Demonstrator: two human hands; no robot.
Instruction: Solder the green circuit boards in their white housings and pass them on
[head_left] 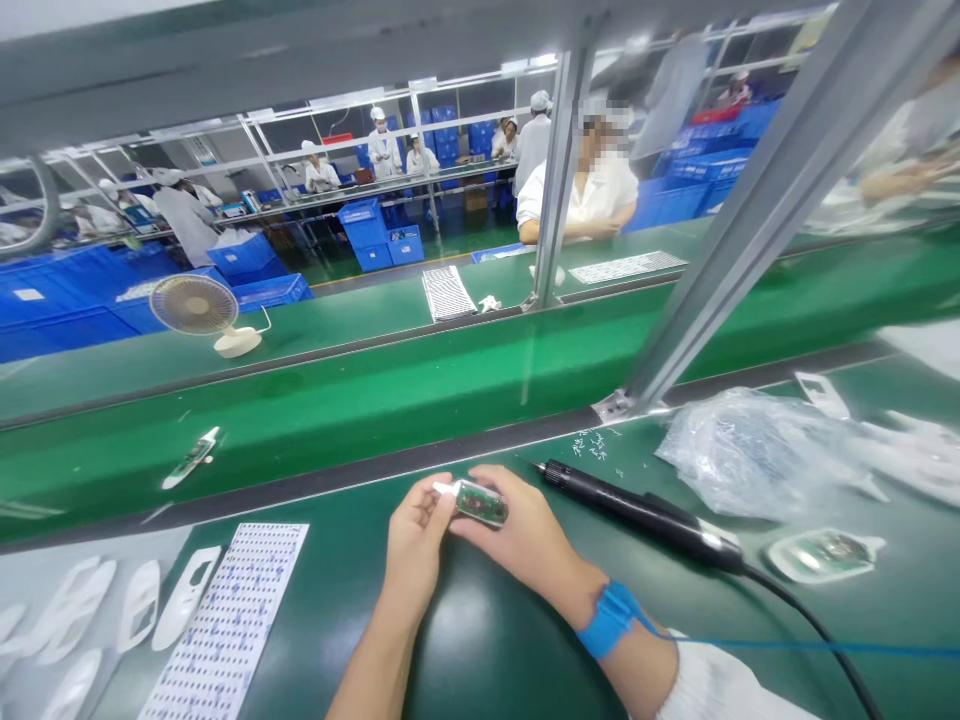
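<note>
Between my two hands, above the green bench, is a small white plastic housing with a green circuit board (pixel 484 503) showing in it. My left hand (pixel 420 525) pinches its narrow white tip. The fingers of my right hand (pixel 525 525) are curled round its wider end, the thumb along the near side. A blue wrist strap (pixel 611 620) with a cord circles my right wrist. To the right of my hands lies a black electric screwdriver (pixel 637 510), its bit pointing left. Another white housing with a board (pixel 825 553) rests beyond the screwdriver's cable end.
Small loose screws (pixel 592 445) lie near the metal post (pixel 720 240). A clear plastic bag (pixel 750 450) is at the right. White housing shells (pixel 135 605) and a dotted sticker sheet (pixel 232 620) lie at left. A green conveyor belt (pixel 360 400) carries another unit (pixel 191 458); a co-worker (pixel 581 190) sits across.
</note>
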